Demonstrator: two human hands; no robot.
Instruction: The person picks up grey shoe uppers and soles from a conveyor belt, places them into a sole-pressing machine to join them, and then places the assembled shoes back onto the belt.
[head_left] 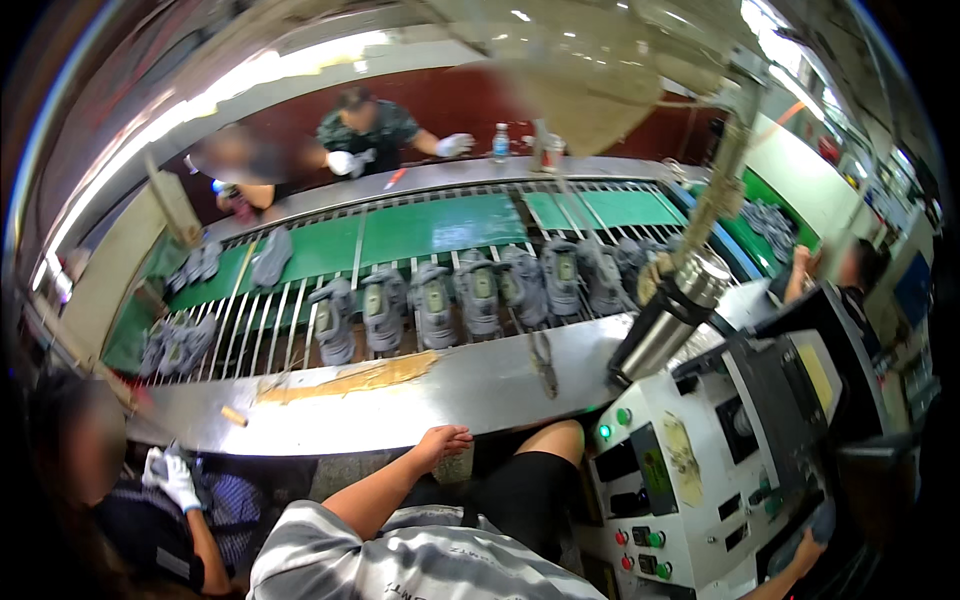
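Lying against right hand [808, 549], grey piece [823, 521], grip unclear, left hand [443, 444] loosely unfurled

The item [823, 521] in the right hand [806, 551] is slate grey. The row of shoes [434, 312] is grey with olive-beige insides, beside a bright green belt [440, 228]. The near ledge [480, 388] is silver, its patch [345, 379] tan. At right, the flask [672, 318] is silver and black, and the machine [690, 525] off-white with green and red buttons [623, 416]. The near shirt [420, 555] has grey and white stripes, the shorts [520, 495] are black, and the far wall [440, 97] is dark red.
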